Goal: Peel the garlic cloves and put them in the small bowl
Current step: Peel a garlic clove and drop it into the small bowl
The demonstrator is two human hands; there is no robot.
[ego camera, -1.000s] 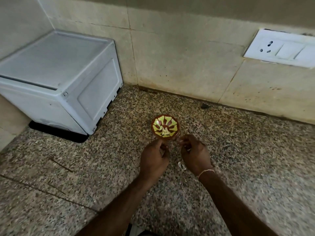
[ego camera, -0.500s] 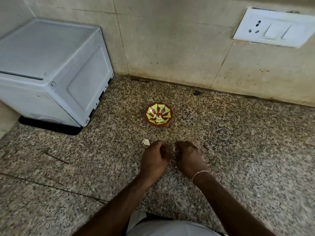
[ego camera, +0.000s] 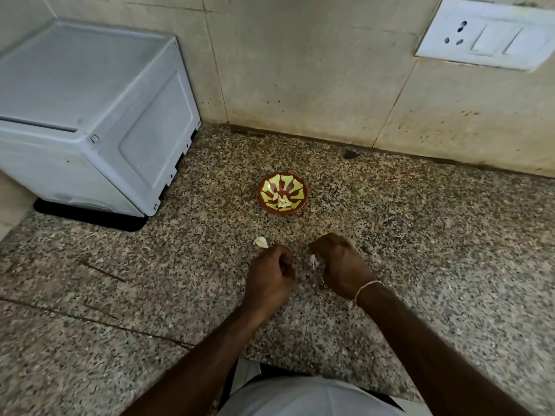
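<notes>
A white appliance (ego camera: 90,115) sits at 10 o'clock on the speckled surface (ego camera: 420,250), its left side cut off by the frame edge. Moving right, a loose garlic piece (ego camera: 260,242) lies on the surface at the 11 o'clock side of the left hand (ego camera: 268,277), just touching its knuckles. That hand's grip is curled tight, seen from the back; whether anything is inside it cannot be told. Past both hands at 12 o'clock stands the bowl (ego camera: 301,187), red-brown with yellow-green pattern, apart from them, with a few pale cloves (ego camera: 282,201) in its bottom. The right hand (ego camera: 342,264) is also curled; a whitish garlic bit (ego camera: 313,261) shows at its fingertips, mostly hidden, so whether the grip pinches it or it lies on the surface is unclear. A thin band (ego camera: 368,288) circles that wrist. A switch plate (ego camera: 483,34) hangs on the wall at 1 o'clock, its top edge cut off.
</notes>
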